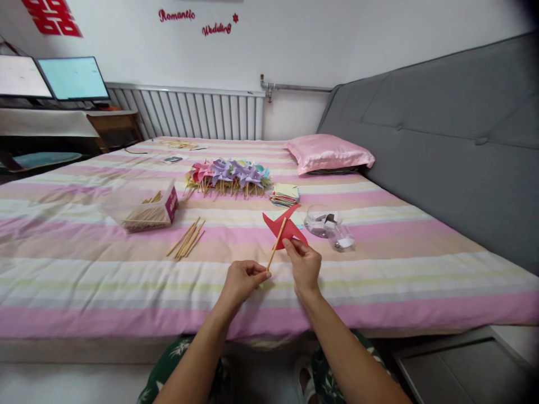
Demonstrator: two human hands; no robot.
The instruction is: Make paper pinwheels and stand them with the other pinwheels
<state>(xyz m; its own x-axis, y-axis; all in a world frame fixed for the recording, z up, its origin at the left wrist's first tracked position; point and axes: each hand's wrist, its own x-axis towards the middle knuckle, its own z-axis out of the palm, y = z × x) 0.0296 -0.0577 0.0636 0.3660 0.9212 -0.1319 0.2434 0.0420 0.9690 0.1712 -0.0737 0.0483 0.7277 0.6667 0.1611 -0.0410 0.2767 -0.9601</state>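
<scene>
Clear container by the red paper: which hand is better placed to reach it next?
Right, probably. The right hand pinches the red paper and is nearer the clear container; the left hand grips the wooden stick and would have to cross over.

This is a home bedroom: a striped bed (379, 292), a pink pillow (328, 152), a radiator (189, 115).

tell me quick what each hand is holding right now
Left hand: closed, pinching the wooden stick at its lower end.
Right hand: closed, pinching the red paper pinwheel by the stick.
</scene>
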